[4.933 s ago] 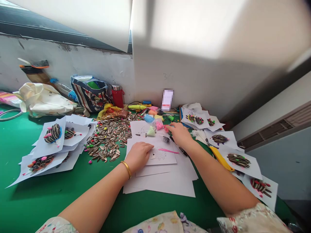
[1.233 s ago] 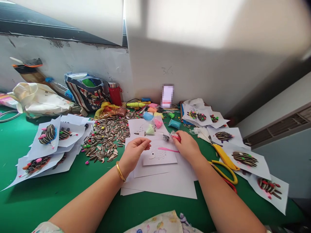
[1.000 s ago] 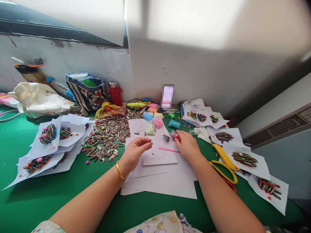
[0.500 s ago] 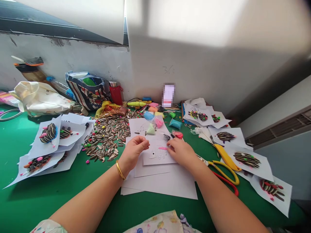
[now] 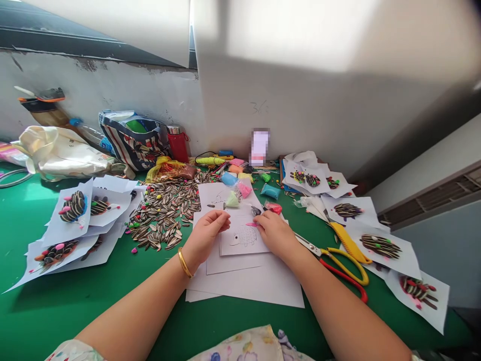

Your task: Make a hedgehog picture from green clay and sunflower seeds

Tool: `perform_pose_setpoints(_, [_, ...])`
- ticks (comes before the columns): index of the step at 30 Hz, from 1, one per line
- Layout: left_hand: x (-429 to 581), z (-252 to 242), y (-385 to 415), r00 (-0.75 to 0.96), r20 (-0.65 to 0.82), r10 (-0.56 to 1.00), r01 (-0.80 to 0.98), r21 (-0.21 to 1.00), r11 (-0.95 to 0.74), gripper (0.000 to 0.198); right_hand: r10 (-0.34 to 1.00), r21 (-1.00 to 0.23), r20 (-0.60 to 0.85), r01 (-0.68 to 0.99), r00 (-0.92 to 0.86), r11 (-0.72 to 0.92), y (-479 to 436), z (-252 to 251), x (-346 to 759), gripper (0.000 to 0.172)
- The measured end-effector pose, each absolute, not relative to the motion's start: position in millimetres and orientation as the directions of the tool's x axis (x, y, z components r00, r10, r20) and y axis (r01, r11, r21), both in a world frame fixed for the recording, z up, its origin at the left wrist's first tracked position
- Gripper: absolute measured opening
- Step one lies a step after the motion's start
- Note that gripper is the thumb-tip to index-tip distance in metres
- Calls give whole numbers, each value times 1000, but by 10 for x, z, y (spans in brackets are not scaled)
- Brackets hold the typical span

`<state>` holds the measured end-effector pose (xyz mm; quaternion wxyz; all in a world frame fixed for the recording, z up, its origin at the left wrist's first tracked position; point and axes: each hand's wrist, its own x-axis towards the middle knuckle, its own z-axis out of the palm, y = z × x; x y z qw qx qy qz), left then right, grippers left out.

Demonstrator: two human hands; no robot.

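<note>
At twelve o'clock, faint handwriting (image 5: 259, 107) on the pale wall (image 5: 233, 100) starts with a 3; the strokes after it are unclear. Tiny marks on the cream bag (image 5: 63, 153), toward ten o'clock, cannot be read.

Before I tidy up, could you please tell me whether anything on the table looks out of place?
The striped seeds left of the left hand might look spilled: they lie loose on the green table, one pink lump apart.

Pink tool (image 5: 252, 224) over animal drawing (image 5: 246, 237)
</note>
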<state>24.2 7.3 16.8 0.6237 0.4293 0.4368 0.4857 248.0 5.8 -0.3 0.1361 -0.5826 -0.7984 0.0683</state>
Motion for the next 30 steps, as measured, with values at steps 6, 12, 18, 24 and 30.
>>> perform_pose_setpoints(6, [222, 146, 69, 184, -43, 982, -169, 983, 75, 27, 946, -263, 143, 911, -290, 319, 53, -9, 2479, 23])
perform_pose_setpoints(12, [221, 133, 69, 195, -69, 978, -142, 985, 98, 28, 942, -261, 170, 909, -289, 326, 55, -38, 2488, 23])
perform_pose_setpoints(18, [230, 170, 50, 178, 5, 984, -57, 998, 6, 23, 943, -255, 169, 911, -288, 324, 57, -46, 2492, 22])
perform_pose_setpoints(24, [235, 224, 33, 174, 23, 985, 16, 1000, -26, 25, 947, -261, 149, 912, -286, 316, 46, -3, 2477, 22])
perform_pose_setpoints(30, [240, 238, 23, 208, 20, 978, 16, 1000, -24, 25, 952, -264, 137, 916, -273, 301, 40, 18, 2466, 22])
